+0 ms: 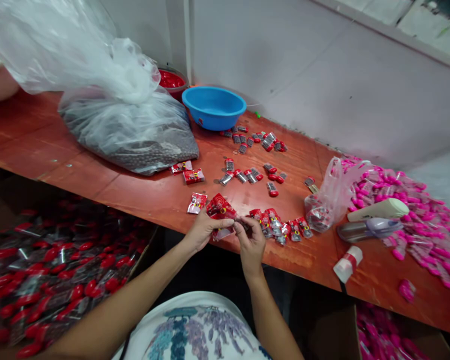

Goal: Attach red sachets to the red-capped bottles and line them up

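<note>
Left hand point(202, 231) and right hand point(252, 242) both pinch a red packet point(220, 210) over the table point(135, 195) edge. A row of packets point(281, 225) lies alongside, apparently finished, and many loose pieces point(247, 172) seemingly remain.

Small red printed packets point(220, 210), bunched together, tilted.

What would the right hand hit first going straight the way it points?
The right hand points up-left: first the red packet it shares with the left hand, probably then the loose red-capped pieces beyond. Depth unclear.
</note>
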Tool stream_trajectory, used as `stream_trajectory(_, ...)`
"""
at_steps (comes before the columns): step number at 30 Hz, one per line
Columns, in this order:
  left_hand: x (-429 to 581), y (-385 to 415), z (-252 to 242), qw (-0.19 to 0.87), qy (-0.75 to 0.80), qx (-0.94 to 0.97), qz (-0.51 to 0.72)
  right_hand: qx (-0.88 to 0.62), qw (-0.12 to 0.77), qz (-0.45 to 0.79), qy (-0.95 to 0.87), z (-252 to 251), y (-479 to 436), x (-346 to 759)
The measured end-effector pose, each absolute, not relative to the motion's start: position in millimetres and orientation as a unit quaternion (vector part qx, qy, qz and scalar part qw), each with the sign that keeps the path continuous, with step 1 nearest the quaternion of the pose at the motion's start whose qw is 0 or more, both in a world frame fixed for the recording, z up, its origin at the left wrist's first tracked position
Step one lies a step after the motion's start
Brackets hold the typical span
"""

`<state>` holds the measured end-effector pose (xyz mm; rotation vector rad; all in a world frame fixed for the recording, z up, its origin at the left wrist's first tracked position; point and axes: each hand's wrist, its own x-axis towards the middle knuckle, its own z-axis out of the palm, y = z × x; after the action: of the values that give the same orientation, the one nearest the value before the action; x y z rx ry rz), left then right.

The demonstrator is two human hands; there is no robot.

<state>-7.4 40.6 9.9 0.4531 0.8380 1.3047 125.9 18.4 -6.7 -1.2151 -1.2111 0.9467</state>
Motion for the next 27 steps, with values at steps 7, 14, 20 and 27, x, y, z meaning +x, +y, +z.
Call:
stream_trajectory(7, -6, 41, 8, 0.669, 0.406, 0.204, 0.589, -0.505, 0.559, 0.505, -0.422, -8, 20, 123)
stream_trajectory(14, -3, 41, 11, 0.636, 0.439, 0.208, 0.599, -0.524, 0.554, 0.474, -0.439, -11, 18, 122)
stream_trajectory(20, -5, 39, 7, 0.651, 0.459, 0.247, 0.552, -0.495, 0.553, 0.555, -0.374, -10, 24, 127)
stream_trajectory(27, -11, 43, 14, 0.641, 0.497, 0.259, 0.524, -0.459, 0.497, 0.525, -0.516, -14, 29, 143)
